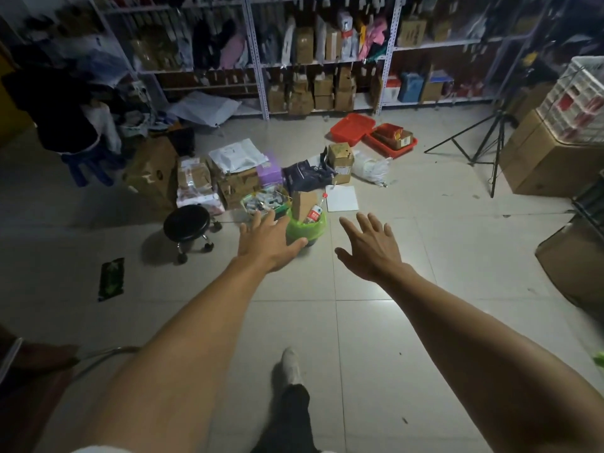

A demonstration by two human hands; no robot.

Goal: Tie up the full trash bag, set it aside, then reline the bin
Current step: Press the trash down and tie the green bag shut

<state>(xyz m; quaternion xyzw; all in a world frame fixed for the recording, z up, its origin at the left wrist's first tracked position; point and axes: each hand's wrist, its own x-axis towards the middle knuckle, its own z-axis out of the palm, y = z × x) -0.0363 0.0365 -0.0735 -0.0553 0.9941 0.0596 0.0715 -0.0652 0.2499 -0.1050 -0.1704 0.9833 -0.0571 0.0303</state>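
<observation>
A small bin lined with a green trash bag stands on the tiled floor ahead of me. A cardboard box and a plastic bottle stick up out of the bag. My left hand is stretched out with fingers apart, overlapping the bin's left side in the view. Held out to the right of the bin, my right hand is spread wide and holds nothing. Neither hand grips the bag. The bin's dark body is mostly hidden under the bag and my left hand.
A black rolling stool stands left of the bin. Boxes and parcels are piled behind it, with red trays further back. A tripod and stacked cartons stand at the right. A green packet lies on the floor at left.
</observation>
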